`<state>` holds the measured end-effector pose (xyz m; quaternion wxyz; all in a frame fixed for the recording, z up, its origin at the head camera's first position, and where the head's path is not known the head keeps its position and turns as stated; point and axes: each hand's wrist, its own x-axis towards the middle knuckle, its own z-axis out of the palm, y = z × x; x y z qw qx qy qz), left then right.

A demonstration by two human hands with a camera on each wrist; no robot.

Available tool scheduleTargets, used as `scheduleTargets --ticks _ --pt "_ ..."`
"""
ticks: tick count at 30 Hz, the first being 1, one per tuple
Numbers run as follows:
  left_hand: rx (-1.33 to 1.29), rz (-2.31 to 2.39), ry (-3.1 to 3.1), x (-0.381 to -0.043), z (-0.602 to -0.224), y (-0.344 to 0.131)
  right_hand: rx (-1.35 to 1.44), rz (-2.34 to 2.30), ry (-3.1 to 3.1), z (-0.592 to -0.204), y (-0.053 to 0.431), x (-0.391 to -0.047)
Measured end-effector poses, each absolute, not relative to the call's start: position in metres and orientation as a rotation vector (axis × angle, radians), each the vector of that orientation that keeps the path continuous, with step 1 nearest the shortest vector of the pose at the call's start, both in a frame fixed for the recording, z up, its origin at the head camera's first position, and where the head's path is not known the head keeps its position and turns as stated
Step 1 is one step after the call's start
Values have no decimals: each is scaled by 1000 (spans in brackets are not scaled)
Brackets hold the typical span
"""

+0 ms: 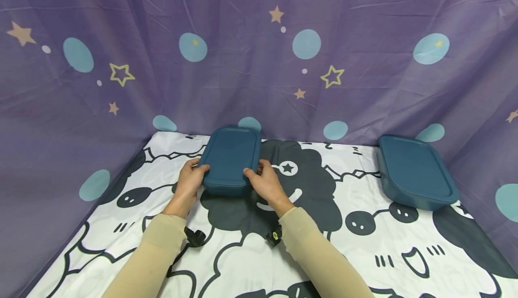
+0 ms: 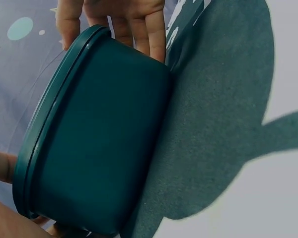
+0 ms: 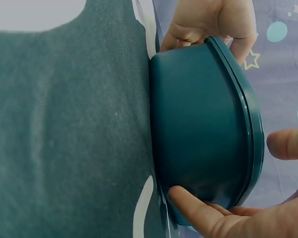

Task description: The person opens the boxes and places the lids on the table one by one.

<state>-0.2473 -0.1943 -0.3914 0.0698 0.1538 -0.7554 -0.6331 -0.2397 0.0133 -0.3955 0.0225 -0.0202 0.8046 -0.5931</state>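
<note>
A dark blue lidded rectangular food container lies on the cloth toward the back, left of the middle. My left hand grips its near left corner, thumb over the lid's edge and fingers down the side. At the near right corner my right hand holds it the same way, its thumb at the lid's rim. In the left wrist view the container's short wall faces me, with the lid on. Fingers of the right hand lie along the lower wall in the right wrist view.
A second dark blue lidded container stands at the back right of the table. The table wears a white cloth with black cartoon prints. Behind it hangs a purple curtain with stars and blue spots.
</note>
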Motion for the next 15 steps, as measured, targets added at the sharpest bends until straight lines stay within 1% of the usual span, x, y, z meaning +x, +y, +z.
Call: scheduleTargets --ticks 15 --pt "484 -1906 -2289 -245 -390 -195 -105 -1842 2497 -397 15 -240"
